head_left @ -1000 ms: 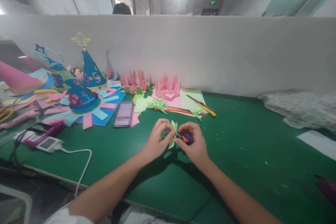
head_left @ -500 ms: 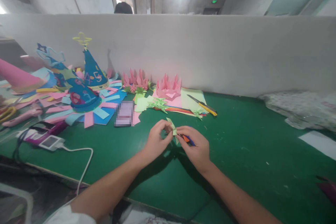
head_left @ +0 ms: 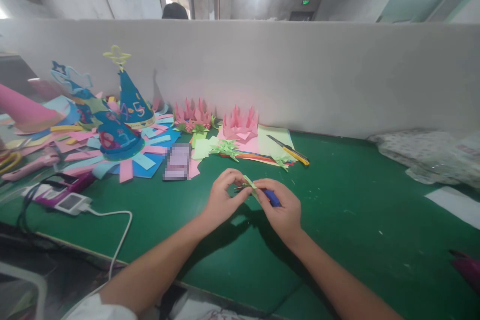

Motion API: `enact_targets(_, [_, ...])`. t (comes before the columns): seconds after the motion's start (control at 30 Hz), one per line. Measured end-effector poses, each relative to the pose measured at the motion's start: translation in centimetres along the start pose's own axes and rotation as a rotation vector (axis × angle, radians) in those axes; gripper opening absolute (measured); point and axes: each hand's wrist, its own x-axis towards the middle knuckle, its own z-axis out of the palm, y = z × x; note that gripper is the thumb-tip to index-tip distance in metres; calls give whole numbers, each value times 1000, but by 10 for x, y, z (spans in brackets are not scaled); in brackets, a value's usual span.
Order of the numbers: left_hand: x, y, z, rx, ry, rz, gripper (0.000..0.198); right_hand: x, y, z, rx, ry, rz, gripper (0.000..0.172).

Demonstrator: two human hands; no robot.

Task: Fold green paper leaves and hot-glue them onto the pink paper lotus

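Item: green paper piece (head_left: 250,181), narrow, held tilted above the bench (head_left: 356,210) where the hands met. Left hand (head_left: 227,199): thumb and fingers pinched on the paper. Right hand (head_left: 280,210): closed around a blue-handled tool (head_left: 273,198), fingertips against the paper; the tool's kind was hidden by the grip.

Twelve o'clock: pink paper flowers (head_left: 240,122) and green paper leaves (head_left: 225,148), near the foot of the grey partition (head_left: 318,70), which bounded the far edge. One o'clock: yellow-and-black knife (head_left: 290,151), nearest item beyond the right hand. Ten o'clock: phone (head_left: 177,164), screen blurred; farther out, blue cone hats (head_left: 137,105).

Between two and three: clear plastic wrap (head_left: 431,160), well apart, with green surface lying between. Three: white sheet (head_left: 455,206). Between eight and nine: white cable (head_left: 125,232), draped over the near edge. Six: near edge, close beneath the forearms.
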Motion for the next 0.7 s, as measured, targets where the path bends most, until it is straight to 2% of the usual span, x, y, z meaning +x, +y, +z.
enact_targets(0.17, [-1,0,-1,9,38,-14,9,-2,3,2,-5,-53,-28,11])
enact_targets(0.37, [-4,-7,4,-147,41,-103,24,-2,3,2,-29,-68,-68,13])
enact_targets(0.53, [-3,0,2,-267,-18,-182,21,-1,2,1,-8,-69,-33,12])
enact_targets(0.7, [-2,2,1,-361,-16,-246,14,1,2,-1,-18,-23,-13,11])
